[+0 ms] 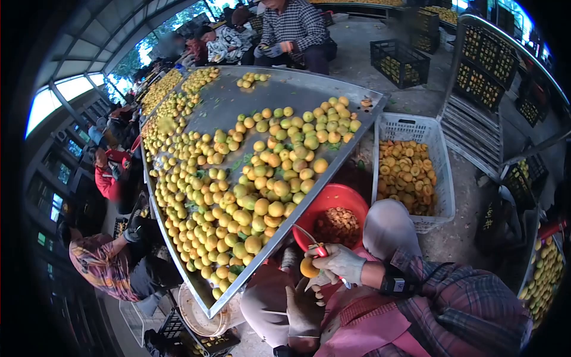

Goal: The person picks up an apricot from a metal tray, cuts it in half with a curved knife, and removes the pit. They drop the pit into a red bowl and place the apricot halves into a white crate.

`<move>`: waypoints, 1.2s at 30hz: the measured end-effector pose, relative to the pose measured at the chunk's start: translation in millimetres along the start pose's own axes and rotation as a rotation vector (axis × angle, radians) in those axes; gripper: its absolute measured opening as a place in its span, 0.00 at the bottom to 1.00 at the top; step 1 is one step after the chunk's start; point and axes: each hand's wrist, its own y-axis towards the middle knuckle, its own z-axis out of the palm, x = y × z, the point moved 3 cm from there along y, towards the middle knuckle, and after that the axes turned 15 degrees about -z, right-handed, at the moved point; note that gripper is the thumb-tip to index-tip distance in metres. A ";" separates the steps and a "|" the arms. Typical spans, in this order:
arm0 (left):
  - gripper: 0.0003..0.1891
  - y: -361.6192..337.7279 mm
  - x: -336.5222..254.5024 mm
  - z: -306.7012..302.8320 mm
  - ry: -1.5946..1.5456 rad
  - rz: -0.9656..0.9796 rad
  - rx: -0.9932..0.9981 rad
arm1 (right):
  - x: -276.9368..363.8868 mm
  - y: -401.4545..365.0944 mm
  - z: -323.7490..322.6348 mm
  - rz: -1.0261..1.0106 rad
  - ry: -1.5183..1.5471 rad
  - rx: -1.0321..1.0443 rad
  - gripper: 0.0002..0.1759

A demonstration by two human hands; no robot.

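Observation:
My right hand (pixel 346 263), in a pale glove, is closed around a red-handled tool (pixel 321 250) whose working end I cannot make out. An orange-yellow apricot (pixel 308 268) is at its fingertips. Just below, my gloved left hand (pixel 304 309) has its thumb and fingers apart over my lap, close to the apricot but with no fruit visible in it. Beyond my hands, a red bucket (pixel 351 193) contains brown pits or fruit pieces (pixel 336 226). Many whole apricots (pixel 262 206) cover the metal table (pixel 208 107) in front of me.
A white crate (pixel 443 160) of halved fruit (pixel 407 175) stands right of the bucket. Farther off are a black crate (pixel 399 65) and a metal-framed rack (pixel 474 128). A white bucket (pixel 202 312) sits under the table's near corner. Other people (pixel 295 27) sit around the table.

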 end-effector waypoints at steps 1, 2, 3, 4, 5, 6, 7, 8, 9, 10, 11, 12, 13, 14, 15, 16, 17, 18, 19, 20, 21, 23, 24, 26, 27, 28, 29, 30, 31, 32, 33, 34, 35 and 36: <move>0.30 0.1 -0.1 -2.3 -0.005 0.020 -0.035 | -5.0 3.2 -6.2 -0.010 0.054 -0.013 0.17; 0.30 -0.8 0.4 0.5 -0.009 0.005 -0.027 | -1.4 2.0 -11.9 -0.054 0.087 0.017 0.17; 0.29 -0.8 -0.1 1.5 -0.018 0.010 -0.026 | 11.8 -1.5 -13.8 -0.002 0.023 -0.028 0.18; 0.27 3.9 2.6 -2.3 -0.007 -0.014 0.001 | 23.5 -7.0 -27.8 -0.035 0.047 -0.095 0.18; 0.26 3.3 0.8 -5.2 -0.003 -0.004 0.018 | 35.3 -4.8 -32.8 -0.066 0.074 -0.125 0.18; 0.25 3.5 0.9 -7.5 -0.014 -0.008 0.015 | 49.0 -8.5 -39.6 -0.051 0.040 -0.193 0.18; 0.25 3.6 0.6 -7.7 -0.022 -0.001 0.015 | 50.0 -9.0 -54.7 -0.109 0.128 -0.194 0.17; 0.25 3.8 0.8 -7.6 -0.031 -0.013 -0.004 | 58.5 -7.7 -65.5 -0.187 0.105 -0.255 0.16; 0.25 2.9 1.0 -7.3 -0.047 -0.019 -0.025 | 70.1 -8.6 -77.8 -0.232 0.046 -0.342 0.15; 0.24 1.5 1.3 -3.9 -0.062 -0.022 -0.029 | 86.1 -17.7 -89.9 -0.291 0.125 -0.351 0.15; 0.24 1.5 0.2 -3.4 -0.060 -0.032 -0.031 | 95.9 -18.1 -103.8 -0.343 0.037 -0.402 0.14; 0.24 0.9 0.6 -1.9 -0.068 -0.027 -0.057 | 105.4 -20.5 -118.9 -0.353 -0.047 -0.489 0.15; 0.24 0.7 1.4 -0.6 -0.074 -0.027 -0.081 | 110.7 -23.3 -136.5 -0.454 -0.097 -0.557 0.15; 0.24 0.7 1.5 -1.2 -0.087 -0.030 -0.098 | 115.1 -29.3 -155.5 -0.433 -0.124 -0.625 0.15; 0.24 1.4 1.4 -0.9 -0.104 -0.017 -0.098 | 115.3 -33.4 -178.7 -0.473 -0.155 -0.658 0.17; 0.24 2.3 1.9 -0.6 -0.112 -0.023 -0.109 | 127.6 -44.9 -181.4 -0.452 -0.236 -0.778 0.18; 0.24 2.7 2.0 -1.8 -0.116 -0.031 -0.120 | 125.9 -49.5 -203.1 -0.454 -0.275 -0.850 0.18; 0.24 4.2 1.9 -4.2 -0.089 -0.030 -0.091 | 123.6 -54.5 -223.9 -0.458 -0.313 -0.924 0.18; 0.24 4.9 1.2 -4.7 -0.097 -0.023 -0.088 | 124.7 -58.3 -230.8 -0.459 -0.318 -0.913 0.18; 0.24 6.0 1.2 -4.6 -0.080 -0.032 -0.093 | 127.2 -64.7 -235.4 -0.512 -0.381 -0.997 0.17; 0.24 7.0 1.4 -4.4 -0.063 -0.040 -0.098 | 128.2 -68.5 -236.9 -0.565 -0.443 -1.081 0.17; 0.23 8.0 1.6 -2.3 -0.059 -0.034 -0.111 | 125.7 -66.4 -229.7 -0.557 -0.423 -1.051 0.17; 0.23 7.4 1.8 -1.7 -0.046 -0.035 -0.127 | 123.3 -64.4 -225.3 -0.545 -0.397 -1.031 0.16; 0.23 8.9 2.5 -2.1 -0.063 -0.039 -0.116 | 117.2 -53.3 -206.2 -0.533 -0.369 -0.949 0.16; 0.22 9.3 2.7 -1.3 -0.064 -0.056 -0.096 | 112.5 -44.9 -194.9 -0.526 -0.339 -0.889 0.16; 0.22 7.9 2.0 0.4 -0.055 -0.047 -0.099 | 108.2 -35.9 -185.2 -0.560 -0.347 -0.858 0.15; 0.22 6.9 1.0 0.3 -0.065 -0.035 -0.106 | 106.0 -27.6 -173.3 -0.555 -0.345 -0.842 0.15; 0.22 5.8 0.5 0.3 -0.080 -0.036 -0.096 | 104.5 -18.7 -158.1 -0.505 -0.354 -0.760 0.15; 0.22 4.7 0.1 0.0 -0.094 -0.037 -0.087 | 103.4 -10.3 -141.5 -0.456 -0.363 -0.678 0.15; 0.22 3.9 -0.8 -0.4 -0.099 -0.028 -0.078 | 104.1 -2.2 -122.9 -0.435 -0.371 -0.610 0.15; 0.22 4.3 -0.7 -4.1 -0.106 -0.017 -0.082 | 101.7 7.4 -109.5 -0.399 -0.380 -0.513 0.15; 0.21 6.4 -0.5 -8.8 -0.092 -0.017 -0.083 | 101.6 15.7 -94.9 -0.347 -0.403 -0.471 0.16; 0.21 7.2 -1.8 -10.1 -0.076 -0.018 -0.082 | 101.5 23.7 -80.9 -0.295 -0.427 -0.432 0.16; 0.21 5.7 -3.3 -8.9 -0.103 -0.040 -0.082 | 99.6 32.8 -69.1 -0.295 -0.413 -0.382 0.16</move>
